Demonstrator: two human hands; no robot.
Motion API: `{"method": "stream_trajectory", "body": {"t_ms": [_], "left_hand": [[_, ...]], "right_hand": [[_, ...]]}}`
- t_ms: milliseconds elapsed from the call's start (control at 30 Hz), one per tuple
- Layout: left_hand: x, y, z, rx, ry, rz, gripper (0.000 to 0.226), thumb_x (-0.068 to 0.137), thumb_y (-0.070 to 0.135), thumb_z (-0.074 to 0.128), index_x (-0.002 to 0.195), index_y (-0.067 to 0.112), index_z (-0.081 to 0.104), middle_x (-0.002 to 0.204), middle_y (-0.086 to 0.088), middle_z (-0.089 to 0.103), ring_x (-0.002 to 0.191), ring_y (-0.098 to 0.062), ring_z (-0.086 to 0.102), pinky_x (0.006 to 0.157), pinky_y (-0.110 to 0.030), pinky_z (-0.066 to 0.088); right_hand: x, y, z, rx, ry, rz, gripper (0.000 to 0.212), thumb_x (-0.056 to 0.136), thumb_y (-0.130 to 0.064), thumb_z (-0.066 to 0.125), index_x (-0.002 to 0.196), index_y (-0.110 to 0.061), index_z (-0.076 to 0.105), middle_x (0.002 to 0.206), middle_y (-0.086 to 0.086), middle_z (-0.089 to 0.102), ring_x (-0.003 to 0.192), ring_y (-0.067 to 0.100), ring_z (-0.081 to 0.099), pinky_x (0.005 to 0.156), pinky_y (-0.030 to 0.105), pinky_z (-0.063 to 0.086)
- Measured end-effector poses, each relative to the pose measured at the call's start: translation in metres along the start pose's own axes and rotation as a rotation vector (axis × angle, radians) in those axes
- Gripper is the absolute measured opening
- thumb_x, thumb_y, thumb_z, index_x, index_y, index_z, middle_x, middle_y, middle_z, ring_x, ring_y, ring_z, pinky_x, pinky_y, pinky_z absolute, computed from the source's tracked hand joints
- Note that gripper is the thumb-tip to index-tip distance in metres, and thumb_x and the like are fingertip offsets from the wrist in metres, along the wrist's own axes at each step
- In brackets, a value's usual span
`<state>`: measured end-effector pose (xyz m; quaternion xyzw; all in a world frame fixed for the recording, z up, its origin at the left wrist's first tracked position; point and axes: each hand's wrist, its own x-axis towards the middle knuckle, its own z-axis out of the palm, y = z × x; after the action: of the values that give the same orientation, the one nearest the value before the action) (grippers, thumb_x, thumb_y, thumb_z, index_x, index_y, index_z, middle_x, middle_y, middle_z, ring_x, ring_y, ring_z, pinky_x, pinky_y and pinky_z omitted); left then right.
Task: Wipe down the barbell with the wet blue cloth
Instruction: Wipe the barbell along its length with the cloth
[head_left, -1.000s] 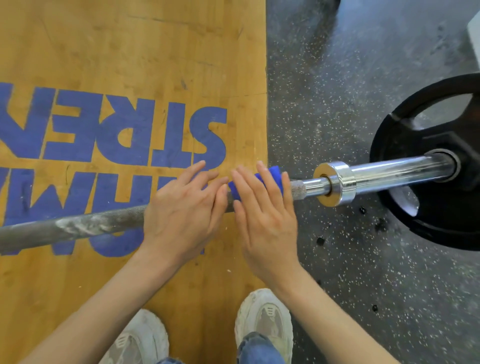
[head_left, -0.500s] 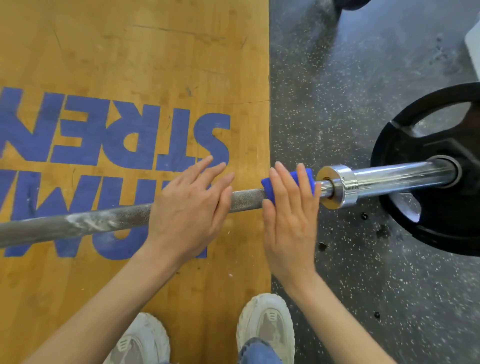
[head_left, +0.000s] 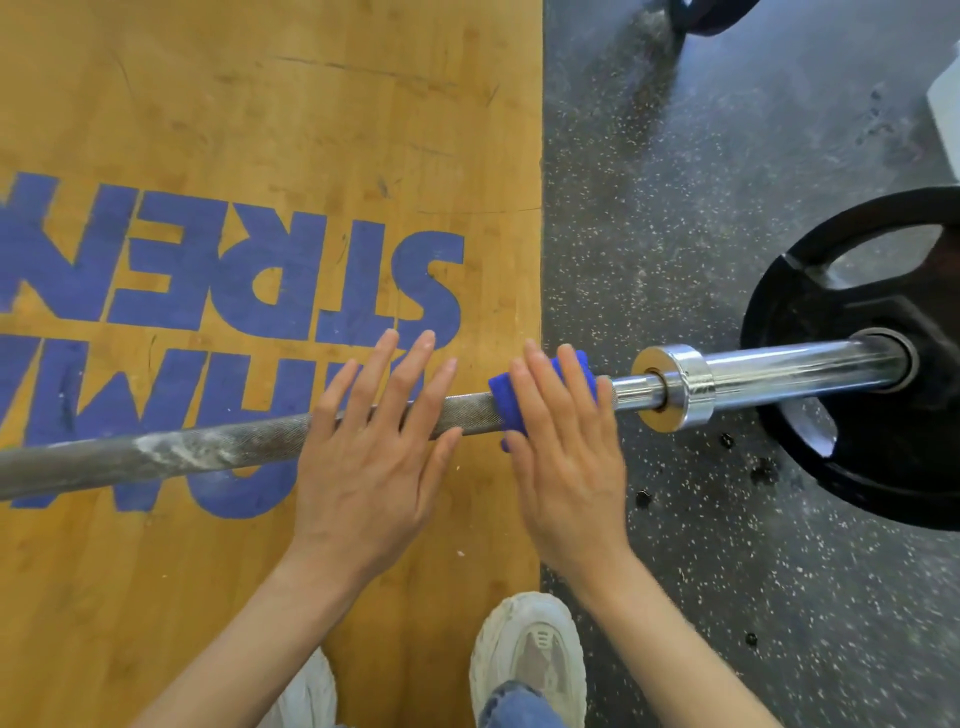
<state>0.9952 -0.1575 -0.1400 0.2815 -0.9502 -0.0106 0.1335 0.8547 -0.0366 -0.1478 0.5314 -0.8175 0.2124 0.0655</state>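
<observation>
The right hand (head_left: 566, 447) slid the cloth (head_left: 504, 402) back leftward.

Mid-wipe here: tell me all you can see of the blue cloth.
The bright blue cloth is wrapped around the grey knurled steel barbell shaft, just short of the shiny chrome collar. The right hand presses it with straight fingers, hiding most of it. Edges show left of and above the fingers. Wetness cannot be judged.
</observation>
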Motion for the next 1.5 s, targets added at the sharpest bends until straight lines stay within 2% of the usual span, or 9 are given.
{"method": "stream_trajectory", "body": {"t_ms": [200,367,500,667,833,967,1133,1300,1500], "left_hand": [[0.014,-0.001,0.002,-0.028,-0.002,-0.025,0.05,0.108,0.04,0.03,0.141,0.015,0.058,0.152,-0.005,0.05,0.146,-0.029,0.041,0.113,-0.045,0.028],[0.023,-0.009,0.003,-0.027,0.01,-0.019,0.048,0.109,0.039,0.031,0.138,0.015,0.062,0.148,-0.005,0.055,0.143,-0.029,0.045,0.11,-0.045,0.033],[0.035,-0.011,0.007,-0.045,0.036,-0.041,0.047,0.11,0.037,0.029,0.133,0.016,0.065,0.142,-0.004,0.06,0.14,-0.028,0.049,0.107,-0.042,0.034],[0.05,-0.02,0.009,-0.071,0.052,-0.048,0.044,0.109,0.032,0.032,0.129,0.016,0.067,0.138,-0.004,0.064,0.138,-0.029,0.051,0.106,-0.041,0.035],[0.07,-0.025,0.013,-0.119,0.045,-0.105,0.045,0.108,0.032,0.03,0.12,0.018,0.071,0.129,-0.002,0.068,0.136,-0.027,0.053,0.101,-0.04,0.037],[0.084,-0.035,0.015,-0.114,0.041,-0.102,0.044,0.107,0.03,0.03,0.123,0.016,0.069,0.13,-0.003,0.069,0.136,-0.028,0.053,0.102,-0.039,0.034],[0.102,-0.042,0.019,-0.139,0.041,-0.123,0.046,0.107,0.031,0.03,0.127,0.017,0.069,0.129,-0.001,0.069,0.136,-0.026,0.053,0.102,-0.038,0.035],[0.115,-0.052,0.022,-0.144,0.051,-0.127,0.047,0.106,0.03,0.03,0.124,0.017,0.071,0.124,-0.001,0.072,0.133,-0.027,0.056,0.101,-0.037,0.036],[0.131,-0.059,0.025,-0.138,0.044,-0.108,0.048,0.105,0.029,0.03,0.125,0.014,0.071,0.126,-0.004,0.071,0.133,-0.029,0.056,0.105,-0.04,0.033]], "right_hand": [[0.009,-0.009,0.007,0.08,0.073,0.175,0.047,0.111,-0.026,0.025,0.15,-0.003,0.039,0.159,0.013,0.037,0.153,0.034,0.018,0.124,0.056,0.011],[0.02,0.008,0.005,-0.026,0.017,-0.05,0.045,0.112,-0.03,0.024,0.149,-0.011,0.042,0.156,0.006,0.042,0.15,0.028,0.028,0.125,0.049,0.016],[0.035,-0.008,0.01,0.06,0.052,0.136,0.047,0.111,-0.029,0.024,0.146,-0.009,0.05,0.154,0.005,0.046,0.151,0.029,0.027,0.124,0.053,0.015],[0.052,-0.002,0.012,0.036,-0.005,-0.076,0.047,0.111,-0.027,0.025,0.146,-0.011,0.052,0.153,0.003,0.048,0.148,0.026,0.033,0.126,0.045,0.014],[0.07,-0.01,0.019,0.107,0.045,0.124,0.049,0.111,-0.028,0.023,0.144,-0.008,0.053,0.152,0.004,0.049,0.151,0.028,0.028,0.125,0.052,0.014],[0.091,-0.01,0.027,0.103,0.001,-0.056,0.047,0.111,-0.026,0.024,0.143,-0.009,0.055,0.15,0.003,0.052,0.148,0.026,0.035,0.126,0.044,0.014],[0.103,0.006,0.028,0.092,0.078,0.127,0.046,0.11,-0.025,0.026,0.144,-0.008,0.053,0.151,0.003,0.05,0.15,0.025,0.029,0.125,0.048,0.015],[0.124,0.009,0.038,0.05,0.038,-0.047,0.051,0.112,-0.031,0.021,0.14,-0.01,0.058,0.147,0.003,0.055,0.145,0.026,0.039,0.125,0.044,0.017],[0.139,-0.009,0.049,0.118,0.065,0.024,0.05,0.111,-0.028,0.022,0.141,-0.008,0.055,0.149,0.006,0.052,0.147,0.027,0.035,0.124,0.048,0.018]]}}
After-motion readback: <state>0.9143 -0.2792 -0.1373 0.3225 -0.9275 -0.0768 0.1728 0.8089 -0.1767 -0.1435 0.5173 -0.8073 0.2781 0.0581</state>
